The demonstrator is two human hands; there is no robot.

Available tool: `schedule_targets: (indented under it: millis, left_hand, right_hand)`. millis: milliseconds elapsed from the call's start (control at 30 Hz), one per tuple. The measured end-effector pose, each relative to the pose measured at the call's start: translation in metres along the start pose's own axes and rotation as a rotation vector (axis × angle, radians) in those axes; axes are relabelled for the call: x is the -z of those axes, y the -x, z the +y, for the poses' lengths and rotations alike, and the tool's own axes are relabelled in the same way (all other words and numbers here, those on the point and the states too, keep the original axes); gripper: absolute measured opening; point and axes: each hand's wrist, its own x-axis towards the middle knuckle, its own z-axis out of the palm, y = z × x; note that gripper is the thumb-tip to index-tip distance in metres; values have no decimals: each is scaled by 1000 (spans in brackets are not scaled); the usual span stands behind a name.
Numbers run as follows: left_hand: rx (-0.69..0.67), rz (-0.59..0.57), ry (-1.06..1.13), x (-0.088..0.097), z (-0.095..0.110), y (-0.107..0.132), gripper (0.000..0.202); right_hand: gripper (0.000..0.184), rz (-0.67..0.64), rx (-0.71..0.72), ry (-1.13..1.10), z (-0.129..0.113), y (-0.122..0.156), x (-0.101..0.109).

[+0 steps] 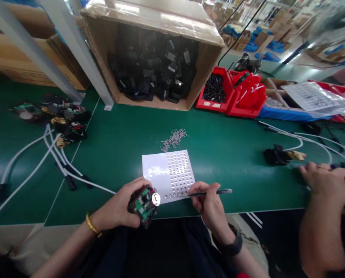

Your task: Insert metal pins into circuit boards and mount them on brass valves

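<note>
- Here, a housing with a green circuit board (143, 208) is gripped by the left hand (119, 206), fingers and thumb closed about its sides, at the near left corner of the white sheet (155, 168).
- And on the right, a slim dark tool (211, 192) is pinched by the right hand (211, 204), its tip held at the lowest silver dots (178, 172); whether one is touched cannot be told.
- The step in hand is judged to be the picking of a dot.
- A fine, steady lift is seemingly called for next, with the housing kept still.
</note>
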Motion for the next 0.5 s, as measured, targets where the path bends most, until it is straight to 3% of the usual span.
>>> schedule_targets:
  millis: [167,367,500]
  left_hand:
    - [-77,-235,-159,-11,-1,-2,66]
    - [6,-305,-273,-14,-8,-5,83]
    - [10,-324,-277,-12,-7,-6,88]
  right_hand:
    - [33,-79,-46,41,18,10,-17]
    - [21,70,120,179,37,11,-27]
    - [18,54,150,219,43,13,-25]
